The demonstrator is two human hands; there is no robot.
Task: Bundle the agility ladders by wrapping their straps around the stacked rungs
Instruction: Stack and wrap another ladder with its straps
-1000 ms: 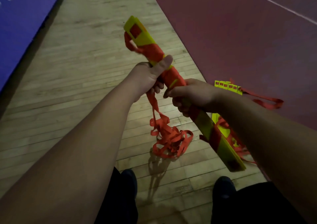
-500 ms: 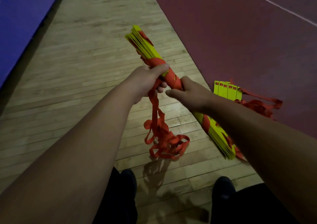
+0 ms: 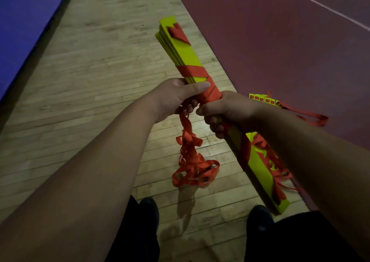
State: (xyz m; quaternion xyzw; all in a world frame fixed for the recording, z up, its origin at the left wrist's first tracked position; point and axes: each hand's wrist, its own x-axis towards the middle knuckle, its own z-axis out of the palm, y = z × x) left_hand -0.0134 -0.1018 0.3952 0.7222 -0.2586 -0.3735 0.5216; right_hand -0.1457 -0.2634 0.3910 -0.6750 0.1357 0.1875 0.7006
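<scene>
Two hands are gripping the stacked rungs, slanting in the air above the floor. My left hand is curling round the wrapped middle, thumb pressing flat on the strap turns; my right hand is clamping just beside it. Below my fingers the loose strap is dangling in a tangle: I'm judging it could knot, or the turns slacken, if my thumb is lifting.
</scene>
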